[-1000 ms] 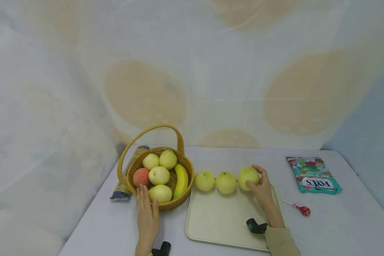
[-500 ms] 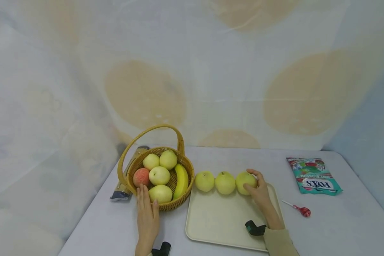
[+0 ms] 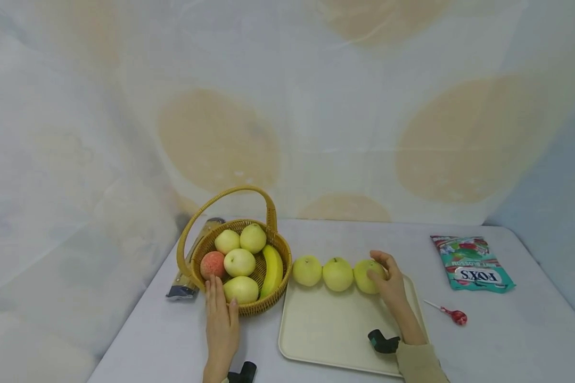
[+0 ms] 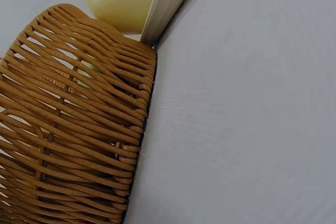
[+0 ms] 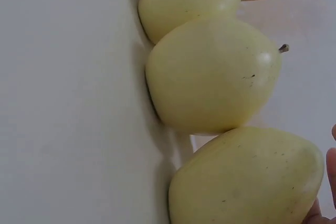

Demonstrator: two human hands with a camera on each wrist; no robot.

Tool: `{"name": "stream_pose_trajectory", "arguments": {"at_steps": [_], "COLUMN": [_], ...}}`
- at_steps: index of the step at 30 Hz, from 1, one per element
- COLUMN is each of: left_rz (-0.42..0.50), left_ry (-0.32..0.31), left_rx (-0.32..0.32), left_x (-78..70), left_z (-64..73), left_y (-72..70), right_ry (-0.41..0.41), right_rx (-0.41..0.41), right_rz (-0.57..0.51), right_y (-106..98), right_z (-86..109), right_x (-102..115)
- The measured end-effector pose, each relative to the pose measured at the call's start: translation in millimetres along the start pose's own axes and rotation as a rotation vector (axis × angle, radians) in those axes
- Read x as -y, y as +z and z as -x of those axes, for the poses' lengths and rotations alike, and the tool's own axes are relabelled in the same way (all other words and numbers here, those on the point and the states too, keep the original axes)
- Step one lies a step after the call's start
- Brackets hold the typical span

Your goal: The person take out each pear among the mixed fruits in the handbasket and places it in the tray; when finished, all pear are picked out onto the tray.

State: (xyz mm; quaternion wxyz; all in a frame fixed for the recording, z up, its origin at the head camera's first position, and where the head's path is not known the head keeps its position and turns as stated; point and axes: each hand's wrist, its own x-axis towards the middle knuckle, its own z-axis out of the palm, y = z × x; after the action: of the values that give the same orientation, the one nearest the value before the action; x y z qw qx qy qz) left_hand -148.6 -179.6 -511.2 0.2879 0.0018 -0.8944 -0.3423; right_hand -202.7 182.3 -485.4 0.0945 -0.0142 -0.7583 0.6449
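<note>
My left hand lies with straight fingers against the near side of a wicker basket, fingertips at its rim. Inside are a peach, a banana and several pale green fruits. Along the far edge of a cream tray, three yellow-green pears stand in a row: a left pear, a middle pear and a right pear. My right hand has thumb and fingers curled round the right pear. The right wrist view shows this pear close beside the middle one.
A green candy bag lies at the right of the table, with a red lollipop nearer to me. Behind the basket's left side is a long dark-and-gold packet. The basket handle arches high. A patterned cloth hangs behind the table.
My right hand has brought the right pear left and slightly down, close beside the middle pear, and it has stayed nearly still since. My left hand has not moved at the basket.
</note>
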Motion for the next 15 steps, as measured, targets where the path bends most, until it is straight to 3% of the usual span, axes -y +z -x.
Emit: {"name": "stream_pose_trajectory", "arguments": {"at_steps": [4, 8, 15], "left_rz": [-0.006, -0.001, 0.004], "left_ry": [0.008, -0.004, -0.01], "left_rx": [-0.008, 0.002, 0.019], "left_x": [0.1, -0.4, -0.8], "left_z": [-0.1, 0.6, 0.9], "left_y": [-0.9, -1.8, -2.8], "right_ry": [-0.093, -0.2, -0.342], "right_rx": [-0.083, -0.163, -0.141], "right_rz": [-0.017, -0.108, -0.242], "right_y": [4, 8, 16], "right_z": [2.2, 4.6, 6.1], "right_x": [10, 19, 26]}}
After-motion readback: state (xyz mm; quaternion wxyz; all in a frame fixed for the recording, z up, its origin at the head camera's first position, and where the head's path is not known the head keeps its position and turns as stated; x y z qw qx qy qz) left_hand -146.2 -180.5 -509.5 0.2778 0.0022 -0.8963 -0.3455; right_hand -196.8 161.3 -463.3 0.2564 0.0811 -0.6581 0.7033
